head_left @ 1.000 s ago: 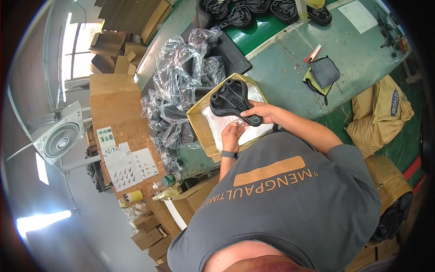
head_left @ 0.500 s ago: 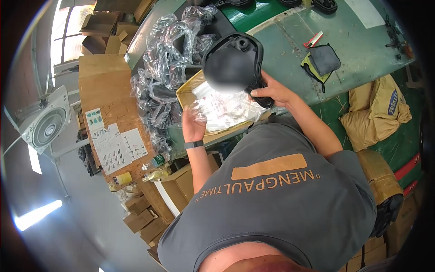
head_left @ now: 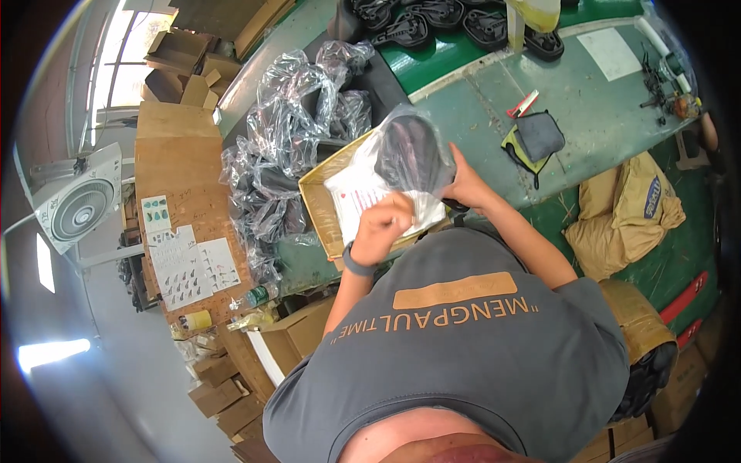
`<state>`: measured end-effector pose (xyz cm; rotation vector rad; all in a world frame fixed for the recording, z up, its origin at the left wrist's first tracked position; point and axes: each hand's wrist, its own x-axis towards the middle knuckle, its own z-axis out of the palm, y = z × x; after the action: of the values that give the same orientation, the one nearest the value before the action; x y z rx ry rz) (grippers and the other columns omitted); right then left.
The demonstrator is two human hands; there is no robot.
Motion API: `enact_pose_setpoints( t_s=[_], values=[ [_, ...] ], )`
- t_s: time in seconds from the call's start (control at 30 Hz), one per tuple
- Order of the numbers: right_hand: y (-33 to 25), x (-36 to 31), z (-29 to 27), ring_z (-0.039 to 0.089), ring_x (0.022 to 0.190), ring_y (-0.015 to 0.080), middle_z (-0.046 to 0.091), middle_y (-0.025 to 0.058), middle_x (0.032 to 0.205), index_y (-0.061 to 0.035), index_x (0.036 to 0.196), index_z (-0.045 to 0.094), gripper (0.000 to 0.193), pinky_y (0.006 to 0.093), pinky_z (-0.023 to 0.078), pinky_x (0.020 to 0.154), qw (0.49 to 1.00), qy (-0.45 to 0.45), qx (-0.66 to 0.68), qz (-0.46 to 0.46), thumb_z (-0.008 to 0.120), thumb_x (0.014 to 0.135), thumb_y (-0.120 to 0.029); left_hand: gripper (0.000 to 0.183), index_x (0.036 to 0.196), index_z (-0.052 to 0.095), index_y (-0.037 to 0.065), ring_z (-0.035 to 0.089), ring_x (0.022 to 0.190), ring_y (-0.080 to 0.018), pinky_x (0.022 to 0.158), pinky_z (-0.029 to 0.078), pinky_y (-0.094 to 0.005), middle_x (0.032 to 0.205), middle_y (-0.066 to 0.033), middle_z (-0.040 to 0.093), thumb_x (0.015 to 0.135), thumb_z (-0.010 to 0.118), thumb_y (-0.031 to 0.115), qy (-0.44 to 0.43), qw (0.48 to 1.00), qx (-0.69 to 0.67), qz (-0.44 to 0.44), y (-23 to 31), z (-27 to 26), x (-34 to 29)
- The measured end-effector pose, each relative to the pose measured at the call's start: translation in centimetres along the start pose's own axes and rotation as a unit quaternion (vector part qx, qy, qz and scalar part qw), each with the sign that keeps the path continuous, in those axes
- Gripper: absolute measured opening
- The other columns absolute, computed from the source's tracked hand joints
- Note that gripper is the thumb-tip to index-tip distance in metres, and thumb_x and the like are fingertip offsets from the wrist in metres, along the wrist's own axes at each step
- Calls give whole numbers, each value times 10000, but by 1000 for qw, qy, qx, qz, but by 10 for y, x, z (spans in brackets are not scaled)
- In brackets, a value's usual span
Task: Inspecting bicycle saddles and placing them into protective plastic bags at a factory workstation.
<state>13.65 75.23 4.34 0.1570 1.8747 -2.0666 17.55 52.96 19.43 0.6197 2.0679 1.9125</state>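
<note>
A black bicycle saddle (head_left: 413, 150) is inside a clear plastic bag (head_left: 444, 158), tilted above an open carton. My right hand (head_left: 467, 185) grips the saddle through the bag at its right edge, with the fingers partly hidden behind it. My left hand (head_left: 382, 226) is closed at the lower left of the bag, its fingers curled in at the bag's edge. Beneath both hands the yellow-brown carton (head_left: 315, 208) holds a stack of flat white plastic bags (head_left: 356, 189) with red print.
Bagged dark saddles (head_left: 270, 154) are heaped left of the carton. Unbagged black saddles (head_left: 409, 31) lie at the far edge. On the green table (head_left: 471, 92) are a red-and-white cutter (head_left: 523, 104) and a dark cloth pad (head_left: 539, 133). A fan (head_left: 77, 212) stands far left.
The bare saddle is now covered by the clear bag. My left hand has moved right and up against the bag, its fingers closing. My right hand stays on the saddle's right side.
</note>
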Motion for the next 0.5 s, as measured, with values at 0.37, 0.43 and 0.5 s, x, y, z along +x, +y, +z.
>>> enact_pose_setpoints(
  t_s=[0.37, 0.43, 0.5],
  values=[
    [-103, 1, 27, 621, 1312, 411, 600, 234, 1487, -29, 1543, 496, 809, 451, 449, 1162, 908, -110, -233, -330, 847, 839, -218, 625, 1434, 529, 37, 617, 1210, -185, 1070, 491, -357, 1278, -78, 668, 894, 825, 150, 269, 920, -217, -184, -42, -23, 29],
    [-118, -8, 37, 637, 1281, 413, 639, 226, 1434, -38, 1478, 571, 686, 449, 455, 1159, 910, -145, -210, -328, 825, 864, -212, 542, 1354, 598, 81, 659, 1114, -164, 988, 544, -358, 1211, -63, 694, 860, 820, 102, 243, 946, -173, -124, -111, -91, 12],
    [-118, 6, 39, 652, 1251, 415, 677, 218, 1380, -47, 1412, 645, 568, 447, 462, 1156, 915, -163, -186, -319, 804, 890, -205, 265, 1161, 670, 35, 693, 964, -224, 823, 572, -358, 1079, -110, 716, 975, 706, 220, 403, 732, -535, -126, -51, -130, 56]
  ],
)
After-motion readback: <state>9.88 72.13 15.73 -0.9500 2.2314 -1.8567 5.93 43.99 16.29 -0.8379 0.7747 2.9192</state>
